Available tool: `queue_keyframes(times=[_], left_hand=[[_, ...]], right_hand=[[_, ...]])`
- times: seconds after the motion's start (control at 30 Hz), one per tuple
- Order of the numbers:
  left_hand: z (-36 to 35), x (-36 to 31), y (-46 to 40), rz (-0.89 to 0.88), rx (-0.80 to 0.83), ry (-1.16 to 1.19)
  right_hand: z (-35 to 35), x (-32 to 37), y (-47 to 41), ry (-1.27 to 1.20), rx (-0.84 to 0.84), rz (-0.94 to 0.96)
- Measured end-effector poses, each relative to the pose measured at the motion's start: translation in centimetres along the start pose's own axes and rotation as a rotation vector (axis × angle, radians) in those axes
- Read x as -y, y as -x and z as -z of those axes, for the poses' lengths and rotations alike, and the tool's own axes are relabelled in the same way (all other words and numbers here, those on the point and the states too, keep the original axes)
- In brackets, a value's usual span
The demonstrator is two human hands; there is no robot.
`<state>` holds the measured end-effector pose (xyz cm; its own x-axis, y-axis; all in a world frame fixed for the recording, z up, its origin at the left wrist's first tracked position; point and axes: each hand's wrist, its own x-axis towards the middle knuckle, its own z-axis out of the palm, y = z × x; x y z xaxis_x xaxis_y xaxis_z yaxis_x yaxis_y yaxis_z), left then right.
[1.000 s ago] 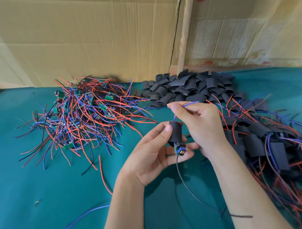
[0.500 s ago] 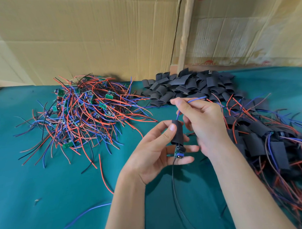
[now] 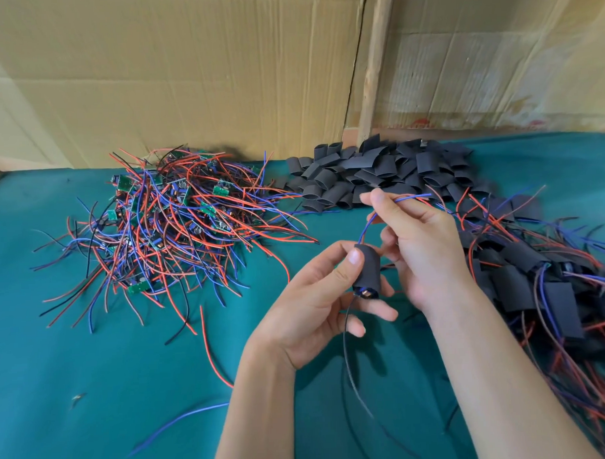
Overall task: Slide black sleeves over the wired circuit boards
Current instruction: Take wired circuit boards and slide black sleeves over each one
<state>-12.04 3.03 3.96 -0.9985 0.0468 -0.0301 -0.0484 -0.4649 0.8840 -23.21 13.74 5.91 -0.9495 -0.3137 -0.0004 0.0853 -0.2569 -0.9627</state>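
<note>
Above the middle of the green tabletop (image 3: 94,391), the left hand (image 3: 311,311) grips a black sleeve (image 3: 367,273) between thumb and curled fingers, the circuit board (image 3: 365,293) just showing at its lower end. The right hand (image 3: 421,245) pinches the board's blue and red wires (image 3: 409,198) above the sleeve. Unsleeved wired boards (image 3: 170,227) are heaped toward the far left corner, loose sleeves (image 3: 378,175) along the far edge, sleeved boards (image 3: 536,283) at the right edge.

No text, label, brand or number can be read. The cardboard sheet (image 3: 515,67) at the far right carries faint red print along its lower edge and a red mark at its top edge, both too blurred and cut off to make out.
</note>
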Motion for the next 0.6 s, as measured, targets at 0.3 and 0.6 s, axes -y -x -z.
queue_keyframes(times=[0.3, 0.6], left_hand=[[0.3, 0.2, -0.3, 0.002, -0.019, -0.047], [0.2, 1.3, -1.7, -0.159, -0.336, -0.265]], right_hand=[[1.2, 0.8, -0.6, 0.055, -0.033, 0.009], [0.1, 1.0, 1.0, 0.493, 0.322, -0.185]])
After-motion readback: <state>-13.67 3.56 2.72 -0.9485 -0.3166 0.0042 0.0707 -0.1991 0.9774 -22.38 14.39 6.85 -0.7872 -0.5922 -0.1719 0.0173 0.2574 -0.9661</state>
